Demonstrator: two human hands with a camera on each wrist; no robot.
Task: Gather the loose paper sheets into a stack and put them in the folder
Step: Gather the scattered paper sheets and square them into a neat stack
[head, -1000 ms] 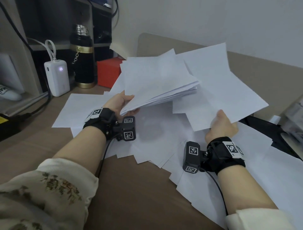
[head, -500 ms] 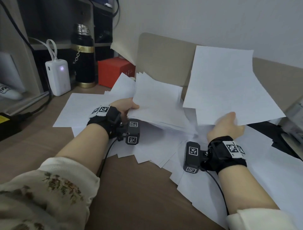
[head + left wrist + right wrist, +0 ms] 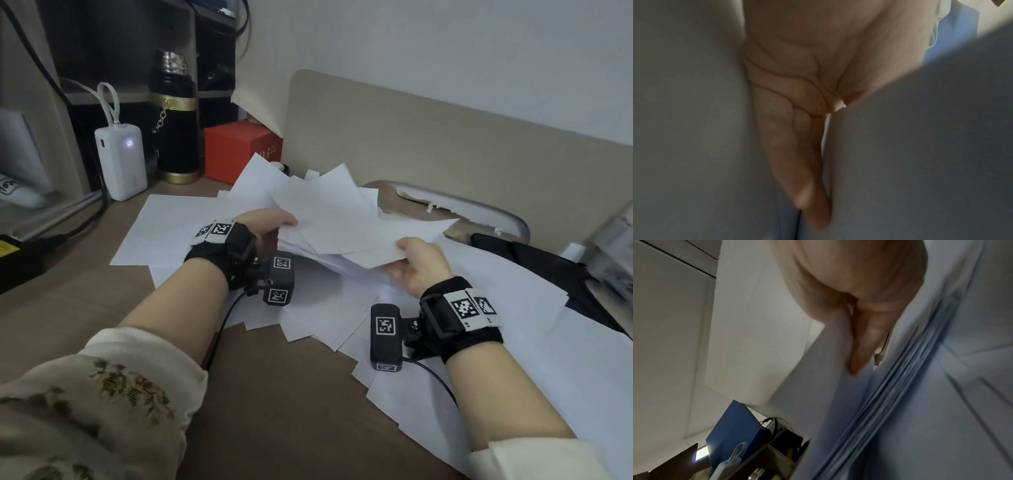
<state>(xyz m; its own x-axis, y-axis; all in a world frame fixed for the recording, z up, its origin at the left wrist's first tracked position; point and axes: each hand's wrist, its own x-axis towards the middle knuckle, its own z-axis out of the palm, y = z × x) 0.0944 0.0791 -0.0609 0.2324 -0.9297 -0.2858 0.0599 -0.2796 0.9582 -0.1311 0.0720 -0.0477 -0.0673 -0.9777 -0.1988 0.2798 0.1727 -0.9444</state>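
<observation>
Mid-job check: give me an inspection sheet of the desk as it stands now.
Surface: brown wooden desk, largely papered over.
Job's things: uneven bundle of white paper sheets held above the desk; loose white sheets underneath; black folder at right, partly covered.
Clutter: white power bank, black flask with gold bands, red box.
Grippers: left hand and right hand grip the bundle.
Cables: black wrist-camera cable.
Surroundings: beige chair back.

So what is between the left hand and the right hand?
In the head view, the held stack of sheets spans the gap: the left hand grips its left edge, the right hand pinches its right edge.
</observation>
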